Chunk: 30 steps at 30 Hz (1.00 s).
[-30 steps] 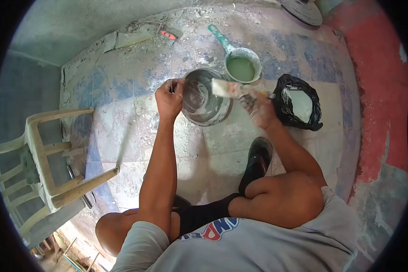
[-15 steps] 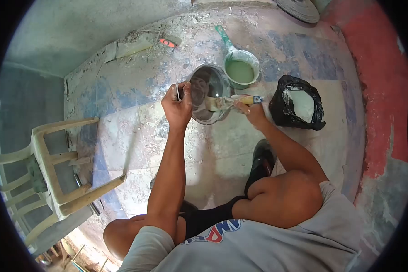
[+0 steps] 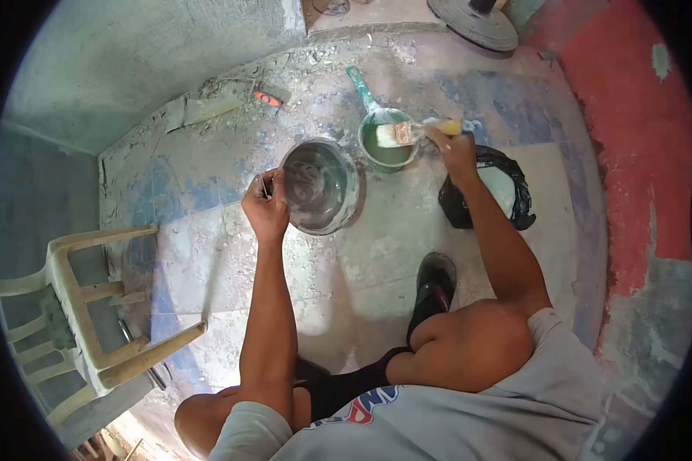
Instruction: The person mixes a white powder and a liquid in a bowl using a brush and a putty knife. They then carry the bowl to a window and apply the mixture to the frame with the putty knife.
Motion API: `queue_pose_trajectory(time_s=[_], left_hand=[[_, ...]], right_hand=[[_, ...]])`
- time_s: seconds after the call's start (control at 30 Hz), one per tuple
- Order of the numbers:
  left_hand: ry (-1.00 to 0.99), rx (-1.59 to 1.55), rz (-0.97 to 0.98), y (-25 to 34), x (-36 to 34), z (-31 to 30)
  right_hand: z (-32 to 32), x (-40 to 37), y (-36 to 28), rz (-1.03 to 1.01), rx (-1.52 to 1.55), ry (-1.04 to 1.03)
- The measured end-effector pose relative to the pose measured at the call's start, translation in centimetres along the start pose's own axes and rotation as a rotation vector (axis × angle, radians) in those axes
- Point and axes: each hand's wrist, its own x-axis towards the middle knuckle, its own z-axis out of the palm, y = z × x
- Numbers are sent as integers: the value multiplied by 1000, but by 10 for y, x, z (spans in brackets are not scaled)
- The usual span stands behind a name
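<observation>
I am squatting on a stained floor. My left hand (image 3: 265,207) grips the thin wire handle and rim of a metal bucket (image 3: 319,186), which is tipped toward me with a little pale paint inside. My right hand (image 3: 454,146) holds a flat paintbrush (image 3: 407,132) with a yellow handle. Its bristles rest over the rim of a green saucepan (image 3: 384,142) filled with pale green liquid. The saucepan stands just right of the bucket, its handle pointing away from me.
A black plastic bag (image 3: 507,192) of white powder lies right of my right forearm. A pale plastic chair (image 3: 77,307) lies tipped over at the left. An orange-handled tool (image 3: 267,98) lies near the far wall. My black shoe (image 3: 433,288) is planted below the bucket.
My right hand lifted the brush out of the metal bucket and carried it right and away, over the green saucepan. My left hand kept its hold on the bucket.
</observation>
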Motion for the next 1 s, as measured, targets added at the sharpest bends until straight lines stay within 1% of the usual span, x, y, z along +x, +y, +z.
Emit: queue_pose_trajectory(time_s=[0.03, 0.1, 0.13, 0.2, 0.23, 0.27, 0.33, 0.37, 0.4, 0.47, 0.5, 0.53, 0.57, 0.63, 0.67, 0.7, 0.73, 0.77, 0.83, 0.87, 0.9, 0.93, 0.97, 1.0], left_hand=[[4, -11, 2, -5, 0, 1], [-24, 16, -14, -10, 1, 5], [-24, -14, -12, -7, -1, 8], [-46, -13, -15, -9, -3, 11], [-39, -17, -7, -11, -4, 12], [-51, -43, -18, -13, -6, 13], [-79, -56, -18, -15, -10, 13], [-75, -58, -16, -16, -13, 12], [-111, -32, -68, -17, -15, 11], [-153, -12, -133, -19, -19, 11], [-164, -25, -141, -21, -21, 12], [-173, -38, -151, -23, -22, 12], [-185, -39, -167, -25, -23, 12], [-165, -38, -203, -21, -24, 11], [-154, -35, -238, -18, -26, 11], [-121, -94, -224, -17, -27, 13], [-120, -93, -272, -16, -27, 11], [-121, -93, -320, -15, -27, 11], [-90, -85, -303, -20, -28, 13], [-118, -85, -355, -22, -28, 12], [-149, -86, -403, -23, -28, 11], [-152, -94, -403, -29, -29, 13], [-153, -97, -406, -32, -30, 16], [-167, -98, -365, -31, -30, 18]], right_hand=[[-2, 14, -1, -113, -237, 11], [8, 34, 10, -233, -444, -47], [14, 42, 13, -221, -546, -128], [24, 49, 17, -538, -542, -23], [27, 55, 17, -533, -553, -72], [30, 60, 17, -540, -552, -68], [38, 70, 19, -184, -505, -168], [39, 79, 32, -192, -505, -211], [39, 80, 33, -198, -506, -210], [39, 84, 33, -230, -666, -384], [43, 87, 37, -277, -713, -440], [40, 90, 40, -287, -714, -442], [35, 91, 44, -247, -683, -471], [30, 78, 32, -164, -626, -532], [30, 71, 30, -170, -632, -545], [28, 65, 30, -162, -584, -489], [28, 58, 31, -151, -535, -432], [26, 53, 31, -153, -544, -441], [23, 44, 22, -166, -462, -421], [22, 39, 17, -172, -417, -410], [21, 35, 4, -120, -396, -422], [20, 35, 7, -119, -399, -423], [19, 35, 10, -174, -358, -392], [19, 34, 8, -229, -315, -363]])
